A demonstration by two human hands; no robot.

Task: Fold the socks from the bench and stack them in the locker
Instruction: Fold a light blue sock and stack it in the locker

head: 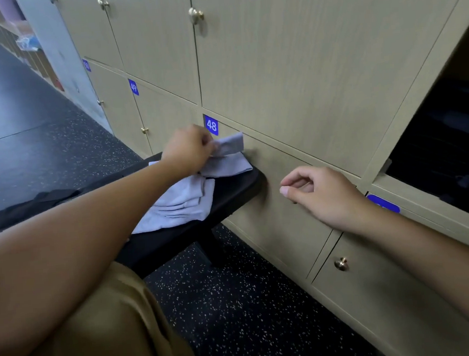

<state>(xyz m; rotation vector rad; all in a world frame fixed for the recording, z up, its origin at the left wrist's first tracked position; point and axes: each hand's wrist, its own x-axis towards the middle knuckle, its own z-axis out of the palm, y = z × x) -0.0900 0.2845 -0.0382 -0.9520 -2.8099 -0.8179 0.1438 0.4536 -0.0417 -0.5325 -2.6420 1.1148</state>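
Several pale grey socks (182, 201) lie in a loose pile on the end of a black bench (229, 195). My left hand (187, 149) is closed on the end of one grey sock (229, 145), which it holds lifted just above the pile. Over to the right, my right hand (321, 192) hovers in front of the locker doors, fingers loosely curled, holding nothing. An open locker (446, 144) at the far right is dark inside, with dark items I cannot make out.
Beige locker doors (288, 61) with brass knobs and blue number tags, one reading 48 (211, 125), fill the wall behind the bench. Dark cloth (19, 208) lies on the bench at left. My tan trouser leg (105, 334) is below; speckled black floor (238, 318) runs between.
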